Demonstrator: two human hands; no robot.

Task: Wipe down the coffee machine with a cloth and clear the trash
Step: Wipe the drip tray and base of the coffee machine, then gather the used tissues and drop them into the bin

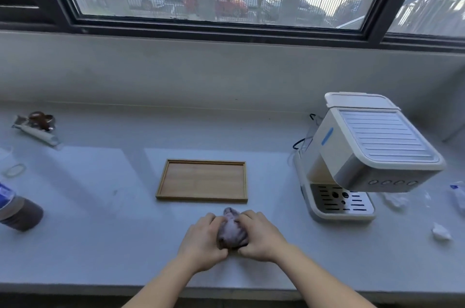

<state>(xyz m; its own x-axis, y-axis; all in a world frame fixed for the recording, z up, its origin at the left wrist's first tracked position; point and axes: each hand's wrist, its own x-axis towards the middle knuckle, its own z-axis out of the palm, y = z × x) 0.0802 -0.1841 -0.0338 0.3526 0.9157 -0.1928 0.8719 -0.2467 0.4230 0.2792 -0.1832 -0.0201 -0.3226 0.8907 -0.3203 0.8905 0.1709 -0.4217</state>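
A bunched grey cloth [232,228] sits on the white counter just in front of me. My left hand [202,241] grips its left side and my right hand [261,234] grips its right side, fingers curled into the fabric. The cream coffee machine [362,154] stands to the right, its drip grille facing me. Crumpled white paper scraps [440,231] lie on the counter right of the machine, with another scrap [395,200] closer to its base.
A shallow wooden tray [202,179] lies just beyond the cloth. At the left edge stands a dark jar [20,213]; farther back left lie a white tube and a brown object [40,120]. A blue-and-white wrapper [458,197] is at the far right. A window runs behind the counter.
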